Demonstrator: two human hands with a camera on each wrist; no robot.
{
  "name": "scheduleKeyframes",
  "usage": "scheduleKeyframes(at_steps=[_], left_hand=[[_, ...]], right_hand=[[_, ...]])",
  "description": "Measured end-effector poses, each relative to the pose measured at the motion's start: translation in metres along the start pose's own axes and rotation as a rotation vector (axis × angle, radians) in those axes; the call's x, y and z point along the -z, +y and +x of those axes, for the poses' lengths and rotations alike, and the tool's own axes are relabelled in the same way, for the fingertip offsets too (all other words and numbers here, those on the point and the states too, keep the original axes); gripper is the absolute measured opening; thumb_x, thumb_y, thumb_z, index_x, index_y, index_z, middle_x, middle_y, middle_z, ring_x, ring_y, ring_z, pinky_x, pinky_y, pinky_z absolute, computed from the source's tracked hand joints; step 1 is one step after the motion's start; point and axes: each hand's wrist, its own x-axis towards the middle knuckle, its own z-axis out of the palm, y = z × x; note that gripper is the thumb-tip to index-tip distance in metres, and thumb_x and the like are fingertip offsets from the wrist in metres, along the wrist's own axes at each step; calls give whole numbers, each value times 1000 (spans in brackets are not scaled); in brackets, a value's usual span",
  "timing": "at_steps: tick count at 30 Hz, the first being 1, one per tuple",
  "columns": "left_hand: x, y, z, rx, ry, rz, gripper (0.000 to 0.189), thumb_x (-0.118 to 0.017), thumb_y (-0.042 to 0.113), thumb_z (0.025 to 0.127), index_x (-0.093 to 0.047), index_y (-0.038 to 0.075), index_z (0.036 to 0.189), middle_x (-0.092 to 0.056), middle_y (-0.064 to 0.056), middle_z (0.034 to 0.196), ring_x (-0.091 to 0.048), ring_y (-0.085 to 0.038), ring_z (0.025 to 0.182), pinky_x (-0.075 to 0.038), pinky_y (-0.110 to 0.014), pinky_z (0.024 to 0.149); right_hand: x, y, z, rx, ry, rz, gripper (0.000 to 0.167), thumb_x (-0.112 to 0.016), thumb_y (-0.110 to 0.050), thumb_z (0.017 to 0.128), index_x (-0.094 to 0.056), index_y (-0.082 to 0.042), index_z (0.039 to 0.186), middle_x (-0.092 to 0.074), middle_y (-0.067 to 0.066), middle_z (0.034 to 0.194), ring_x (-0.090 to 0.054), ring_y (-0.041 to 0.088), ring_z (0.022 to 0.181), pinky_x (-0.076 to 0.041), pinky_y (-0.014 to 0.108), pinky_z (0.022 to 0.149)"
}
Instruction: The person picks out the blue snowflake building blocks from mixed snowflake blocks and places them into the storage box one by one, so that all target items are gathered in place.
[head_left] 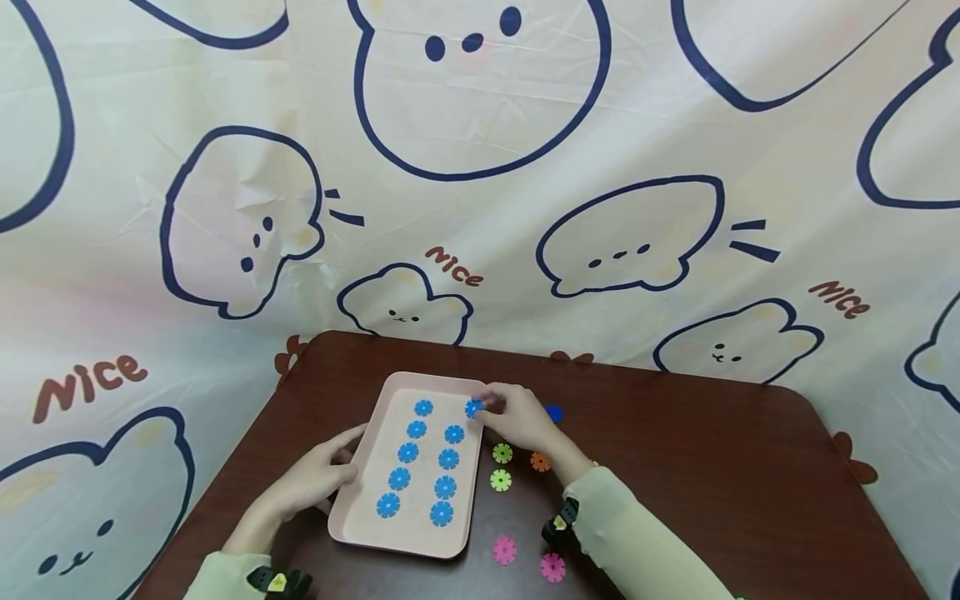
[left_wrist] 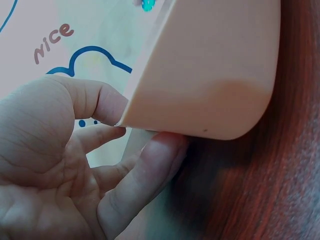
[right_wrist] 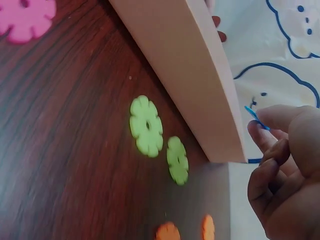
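Note:
A pale pink tray rests on the table, with two columns of blue flower-shaped discs inside. My left hand grips its left side; in the left wrist view, a finger meets the rim of the tray and the thumb lies at its lower edge. Above the tray's far right corner, my right hand pinches another blue flower-shaped disc. The right wrist view shows this blue disc edge-on between thumb and fingertip, with the other fingers curled.
Right of the tray lie green discs, pink discs and an orange disc. A dark blue disc lies beyond the right hand. Behind the brown table hangs a printed curtain.

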Motion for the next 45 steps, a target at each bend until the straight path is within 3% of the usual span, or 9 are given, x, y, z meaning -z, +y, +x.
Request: scheduleKeyframes(at_steps=[8,15,21,26,33,36,42,45], left_hand=[[-3,1,2,-13,-18,-22,74,-61,5,91,-37,10,161,-58,-18,106,-67,-28,80,-61,-48,56],[-5,1,3,-21,-20,-31,74,-62,5,92,-37,11,161,-58,-18,105,-67,-27,79,-61,-48,55],[-7,3,3,-26,-25,-25,73,-61,5,92,-38,11,160,-58,-18,105,-67,-27,79,-61,-48,56],[-7,4,5,-24,-25,-9,73,-62,6,92,-38,11,160,-57,-17,106,-66,-27,79,-61,-47,56],[-6,3,7,-24,-29,-8,73,-61,6,92,-37,10,161,-57,-18,106,-66,-27,79,-62,-47,56],[-6,3,7,-27,-33,-8,73,-61,6,92,-37,10,161,-57,-18,106,-66,-27,79,-61,-47,56],[-5,3,7,-28,-35,-3,73,-61,6,92,-36,10,161,-57,-18,106,-66,-27,79,-61,-47,56],[-4,3,7,-29,-31,3,73,-61,6,92,-36,9,161,-57,-18,107,-66,-27,80,-61,-47,56]], right_hand=[[-18,1,15,-86,-9,-21,26,-77,-26,92,-76,-20,118,-70,-5,98,-62,17,79,-54,32,60],[-27,-1,18,-71,12,-144,23,-75,-26,93,-77,-19,115,-72,-5,99,-68,15,92,-59,35,77],[-27,-1,17,-62,16,-262,27,-75,-27,93,-76,-18,119,-73,-4,98,-67,12,86,-58,31,72],[-19,-1,13,-57,31,-261,32,-75,-26,94,-74,-18,124,-73,-4,98,-67,12,80,-57,28,63],[0,0,1,5,55,-242,32,-72,-26,97,-73,-17,127,-71,-9,95,-56,9,58,-45,26,49],[10,1,-9,15,70,-231,30,-72,-25,98,-73,-16,127,-72,-10,98,-52,9,57,-44,27,51],[33,4,-34,-8,133,-206,24,-74,-24,97,-75,-20,120,-70,-12,98,-58,10,75,-51,32,69],[47,9,-49,-7,159,-220,24,-76,-26,95,-76,-20,118,-70,-13,97,-60,9,77,-54,33,71]])
